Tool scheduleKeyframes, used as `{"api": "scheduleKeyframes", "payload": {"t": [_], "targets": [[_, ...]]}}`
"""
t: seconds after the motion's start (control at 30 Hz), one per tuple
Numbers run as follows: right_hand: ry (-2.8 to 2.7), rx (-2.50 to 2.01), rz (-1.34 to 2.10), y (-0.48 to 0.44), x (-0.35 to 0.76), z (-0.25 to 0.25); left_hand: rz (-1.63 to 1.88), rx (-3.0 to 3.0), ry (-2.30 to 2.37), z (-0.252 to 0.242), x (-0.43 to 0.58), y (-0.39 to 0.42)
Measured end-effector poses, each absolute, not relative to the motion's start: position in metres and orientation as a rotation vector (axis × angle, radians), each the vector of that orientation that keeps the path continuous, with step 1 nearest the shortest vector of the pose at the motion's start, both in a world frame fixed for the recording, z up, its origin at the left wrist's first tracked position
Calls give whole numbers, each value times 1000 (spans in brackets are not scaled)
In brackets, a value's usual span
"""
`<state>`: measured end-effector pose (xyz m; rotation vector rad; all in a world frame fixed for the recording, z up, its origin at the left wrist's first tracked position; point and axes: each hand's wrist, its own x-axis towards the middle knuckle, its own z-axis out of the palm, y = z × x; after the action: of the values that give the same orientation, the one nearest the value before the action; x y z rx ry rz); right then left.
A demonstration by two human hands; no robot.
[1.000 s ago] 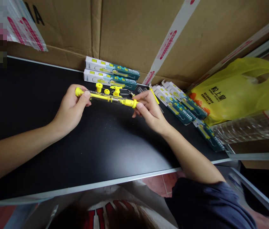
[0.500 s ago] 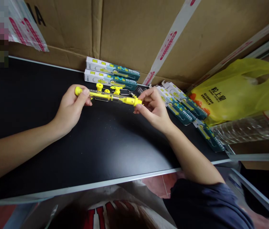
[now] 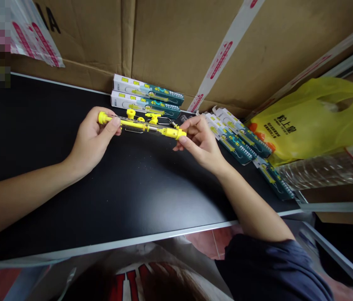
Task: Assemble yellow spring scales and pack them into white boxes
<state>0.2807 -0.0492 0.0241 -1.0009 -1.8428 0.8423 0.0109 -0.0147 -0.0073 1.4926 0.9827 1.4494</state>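
Note:
A clear tubular spring scale (image 3: pixel 136 124) with yellow inner parts and yellow end pieces lies across both hands above the black table. My left hand (image 3: pixel 93 136) is closed round its left end, thumb on the tube, with the yellow cap showing past the fingers. At the other end, my right hand (image 3: pixel 204 144) pinches the yellow end piece (image 3: pixel 176 133) between thumb and fingers. Just behind the tube, loose yellow plastic parts (image 3: pixel 130 113) and a yellow piece (image 3: pixel 153 118) stand on the table, partly hidden. A metal wire hook (image 3: pixel 165 120) lies by them.
Two printed spring scale boxes (image 3: pixel 147 90) are stacked against the cardboard wall (image 3: pixel 170 42). Several more boxes (image 3: pixel 237 144) lie right of my right hand. A yellow plastic bag (image 3: pixel 317 121) rests beyond them. The black table (image 3: pixel 126 196) has a pale front edge and scattered specks.
My left thumb has shifted slightly right along the tube. Both hands keep their hold on the spring scale, which has barely moved.

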Motion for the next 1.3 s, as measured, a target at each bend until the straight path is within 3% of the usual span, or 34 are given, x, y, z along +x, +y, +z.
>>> {"api": "scheduleKeyframes", "payload": {"t": [1.03, 1.3], "targets": [[-1971, -1010, 820, -53, 281, 23, 1445, 1611, 1126, -9, 12, -19], [-1915, -921, 1035, -49, 280, 20, 1520, 1663, 1028, -19, 10, -10]]}}
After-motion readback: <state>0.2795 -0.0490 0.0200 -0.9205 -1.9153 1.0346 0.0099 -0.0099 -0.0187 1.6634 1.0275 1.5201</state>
